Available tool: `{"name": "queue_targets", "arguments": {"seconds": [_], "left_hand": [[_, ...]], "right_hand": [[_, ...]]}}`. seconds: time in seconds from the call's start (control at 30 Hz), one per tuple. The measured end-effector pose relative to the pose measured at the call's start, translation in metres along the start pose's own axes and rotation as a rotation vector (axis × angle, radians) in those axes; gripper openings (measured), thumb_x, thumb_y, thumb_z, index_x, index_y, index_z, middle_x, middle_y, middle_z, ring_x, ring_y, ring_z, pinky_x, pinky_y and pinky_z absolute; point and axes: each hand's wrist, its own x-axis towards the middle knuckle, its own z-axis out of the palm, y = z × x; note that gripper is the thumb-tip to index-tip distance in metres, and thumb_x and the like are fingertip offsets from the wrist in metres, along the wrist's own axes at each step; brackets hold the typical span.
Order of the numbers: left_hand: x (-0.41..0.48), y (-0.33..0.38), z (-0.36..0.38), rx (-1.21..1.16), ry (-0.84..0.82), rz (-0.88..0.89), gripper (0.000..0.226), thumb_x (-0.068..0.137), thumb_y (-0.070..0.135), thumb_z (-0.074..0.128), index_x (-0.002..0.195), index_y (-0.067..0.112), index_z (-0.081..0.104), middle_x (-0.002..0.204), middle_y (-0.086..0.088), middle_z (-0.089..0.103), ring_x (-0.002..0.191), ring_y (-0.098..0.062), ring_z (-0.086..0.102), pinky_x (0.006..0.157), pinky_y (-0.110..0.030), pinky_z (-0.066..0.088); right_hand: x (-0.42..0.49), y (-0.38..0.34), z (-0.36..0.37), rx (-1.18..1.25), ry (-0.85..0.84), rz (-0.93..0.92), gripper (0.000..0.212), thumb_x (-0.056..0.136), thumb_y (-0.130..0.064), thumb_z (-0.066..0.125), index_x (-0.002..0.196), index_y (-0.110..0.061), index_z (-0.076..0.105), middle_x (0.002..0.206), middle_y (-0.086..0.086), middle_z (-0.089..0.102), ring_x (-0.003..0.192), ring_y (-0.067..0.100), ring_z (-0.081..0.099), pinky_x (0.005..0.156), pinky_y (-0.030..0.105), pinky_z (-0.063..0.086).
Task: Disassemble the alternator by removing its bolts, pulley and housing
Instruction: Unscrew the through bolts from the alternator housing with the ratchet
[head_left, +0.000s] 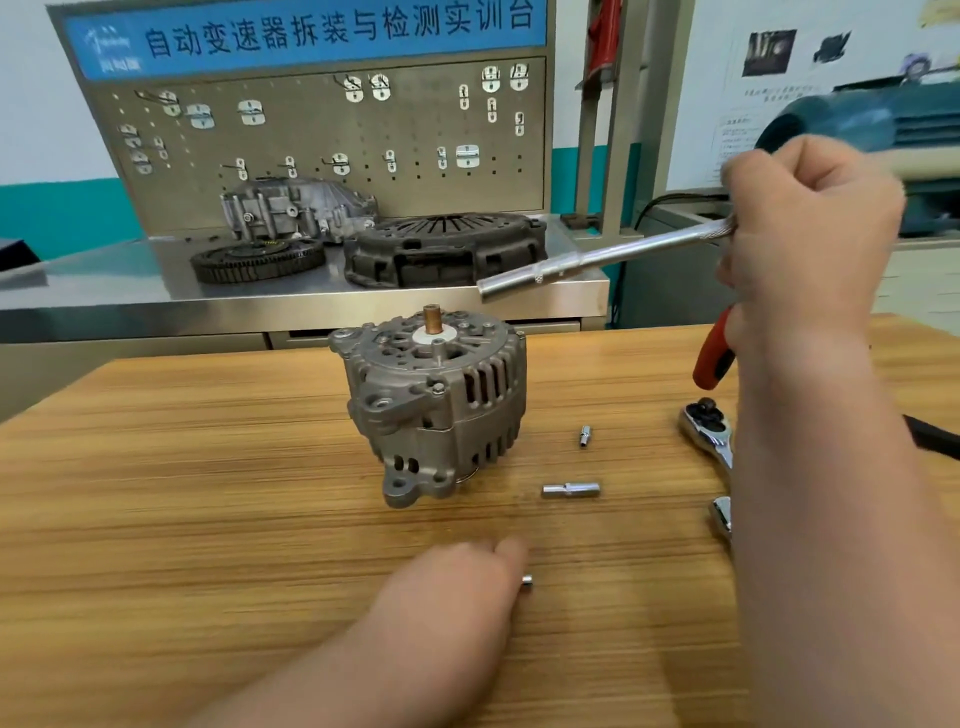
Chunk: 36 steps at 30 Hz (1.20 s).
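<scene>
— Head view first: where is the alternator?

— It stands in the middle of the wooden table. Its copper shaft points straight up. No hand is on it.

— What is in your right hand?

— My fingers are wrapped tight around a long socket bar. My hand is up in the air, to the right of the alternator and higher. The bar slants down and to the left. Its open tip is near the alternator's top but not touching it.

— And your left hand?

— It is low over the table, in front of the alternator, closer to me. My fingers are curled. A small socket peeks out at my fingertips. It is blurry, so I cannot tell if I pinch it.

— What matters for the next move?

— I think the tip must go down and left onto a bolt on the housing. That bolt stands upright, so I would need to tip the bar up straight first.

— Anything else close by?

— 2 more sockets lie just right of the alternator. A ratchet lies farther right.
</scene>
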Motion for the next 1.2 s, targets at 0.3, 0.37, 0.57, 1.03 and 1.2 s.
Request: {"name": "queue_targets", "arguments": {"seconds": [0.3,0.37,0.57,1.03,1.2], "left_hand": [[0.084,0.042,0.003,0.084,0.184,0.175,0.01,0.098,0.015,0.045,0.106,0.018,0.05,0.105,-0.007,0.063,0.097,-0.033,0.061,0.062,-0.034,0.036],[0.085,0.045,0.004,0.077,0.203,0.185,0.014,0.098,0.016,0.045,0.111,0.018,0.048,0.109,-0.007,0.063,0.099,-0.034,0.061,0.064,-0.034,0.037],[0.028,0.03,-0.028,-0.125,0.277,0.305,0.032,0.096,0.044,0.038,0.125,0.033,0.044,0.119,0.006,0.058,0.106,-0.022,0.058,0.084,-0.033,0.049],[0.017,-0.097,-0.058,-0.585,0.871,0.132,0.031,0.088,0.031,0.045,0.115,0.046,0.05,0.118,0.035,0.049,0.12,0.008,0.043,0.103,-0.023,0.036],[0.032,-0.098,-0.033,-0.738,0.78,0.123,0.038,0.093,0.047,0.028,0.124,0.049,0.049,0.131,0.046,0.038,0.136,0.016,0.022,0.11,-0.01,0.015]], "right_hand": [[0.009,0.004,-0.017,-0.041,0.048,0.037,0.037,0.076,-0.004,0.054,0.052,-0.019,0.03,0.053,0.0,0.024,0.055,0.017,0.023,0.05,0.028,0.02],[0.012,0.005,-0.022,-0.05,0.057,0.044,0.036,0.075,-0.005,0.055,0.052,-0.019,0.031,0.053,0.001,0.026,0.054,0.017,0.023,0.049,0.027,0.02],[0.01,0.016,-0.017,-0.257,-0.061,-0.012,0.033,0.075,-0.006,0.057,0.05,-0.014,0.037,0.04,-0.011,0.03,0.041,0.005,0.027,0.04,0.015,0.025],[-0.019,0.008,0.041,-0.626,-0.223,-0.255,0.026,0.078,-0.009,0.059,0.056,-0.003,0.047,0.048,0.0,0.037,0.049,0.007,0.036,0.042,0.013,0.028],[-0.013,-0.009,0.06,-0.709,-0.297,-0.348,0.026,0.08,-0.013,0.058,0.056,-0.006,0.049,0.052,0.006,0.046,0.051,0.011,0.036,0.047,0.016,0.029]]}}
